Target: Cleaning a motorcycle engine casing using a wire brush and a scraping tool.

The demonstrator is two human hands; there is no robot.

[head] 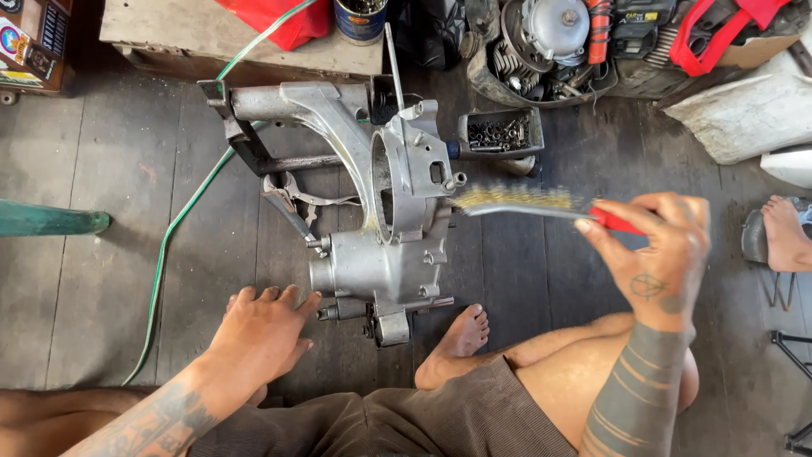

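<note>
Brown shorts (440,419) and bare knees, nearest the camera, at the near edge of the wooden floor (93,254); one bare foot (457,338) flat on the planks beside the casting
Left hand (262,334): fingers spread, palm down, fingertips just touching the lower end of the engine crankcase (381,211)
Engine crankcase: grey aluminium casting with long swing arm, lying mid-floor, round opening facing right
Right hand (660,250): closed around the red handle of a wire brush (524,201), tattooed forearm raised over the right knee
Wire brush: brass-coloured bristles, blurred, at the right edge of the crankcase; contact cannot be told
Pliers (292,203): on the floor, partly under the swing arm
Green hose (182,220): runs from the far edge toward the near left
Black tray (501,133) of small bolts: just beyond the crankcase
Tub of engine parts (550,42): far right edge
Another person's bare foot (787,233): right edge of the floor
</note>
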